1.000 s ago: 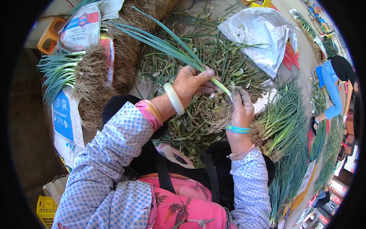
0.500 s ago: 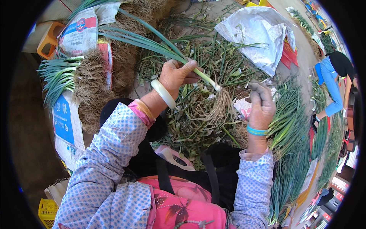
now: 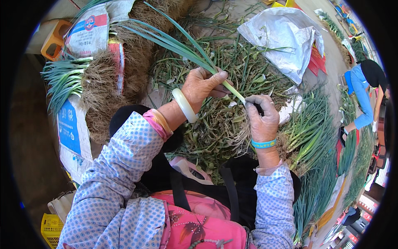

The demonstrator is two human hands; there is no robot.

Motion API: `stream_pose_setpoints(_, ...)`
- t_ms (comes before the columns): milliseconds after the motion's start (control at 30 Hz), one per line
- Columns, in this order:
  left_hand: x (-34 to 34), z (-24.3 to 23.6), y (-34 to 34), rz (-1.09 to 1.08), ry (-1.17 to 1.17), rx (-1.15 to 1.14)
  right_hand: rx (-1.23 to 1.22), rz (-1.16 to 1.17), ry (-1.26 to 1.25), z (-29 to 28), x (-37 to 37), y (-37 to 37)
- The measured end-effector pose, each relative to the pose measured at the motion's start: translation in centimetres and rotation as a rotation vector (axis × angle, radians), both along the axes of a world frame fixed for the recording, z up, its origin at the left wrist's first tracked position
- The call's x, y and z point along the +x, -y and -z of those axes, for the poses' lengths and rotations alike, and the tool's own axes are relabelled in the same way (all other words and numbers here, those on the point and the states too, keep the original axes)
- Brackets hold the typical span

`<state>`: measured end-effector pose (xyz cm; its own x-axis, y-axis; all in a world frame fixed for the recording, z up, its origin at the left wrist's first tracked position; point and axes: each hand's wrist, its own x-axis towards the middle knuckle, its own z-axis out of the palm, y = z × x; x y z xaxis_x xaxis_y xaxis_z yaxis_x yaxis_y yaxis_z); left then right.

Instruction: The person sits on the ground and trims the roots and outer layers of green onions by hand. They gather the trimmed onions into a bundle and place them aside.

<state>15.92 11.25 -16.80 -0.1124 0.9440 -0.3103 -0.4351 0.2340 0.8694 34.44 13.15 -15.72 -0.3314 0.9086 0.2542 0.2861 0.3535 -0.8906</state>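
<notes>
A person seated over a heap of green trimmings point(image 3: 219, 124) holds a single green onion point(image 3: 186, 47) between two bare hands. The left hand point(image 3: 203, 85), a pale bangle point(image 3: 184, 106) on its wrist, has its grip clenched around the stalk where the green leaves meet the white stem; the long leaves fan up and away to the left from that fist. The white stem point(image 3: 234, 92) runs down to the right out of the left hand and ends at the right hand point(image 3: 261, 118), whose grip pinches the stem's lower end between thumb and fingertips, a blue wristband point(image 3: 264, 144) below it. The two hands are close together, the stem bridging the short gap between them, all of it held just above the trimmings.

To the left lie bundled onions with tangled brown roots point(image 3: 103, 91) on printed white sacks point(image 3: 72, 128), with green tops point(image 3: 62, 79) sticking out beside them. A crumpled white sack point(image 3: 286, 39) sits behind the heap at upper right. Cleaned green onions point(image 3: 311, 128) are laid in a row to the right of the right hand. Farther right, another person in a blue top point(image 3: 360, 95) bends over more rows of greens. An orange stool point(image 3: 54, 39) stands at far upper left.
</notes>
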Motion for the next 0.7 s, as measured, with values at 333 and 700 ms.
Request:
stream_pose_setpoints(333,-0.2,0.1,-0.1,-0.051,-0.006,-0.042,-0.409,0.168,-0.257,0.5,1.6,-1.3)
stream_pose_setpoints(700,-0.2,0.2,0.0,0.008,-0.089,-0.001,-0.321,-0.099,0.094,0.5,0.9,-0.2)
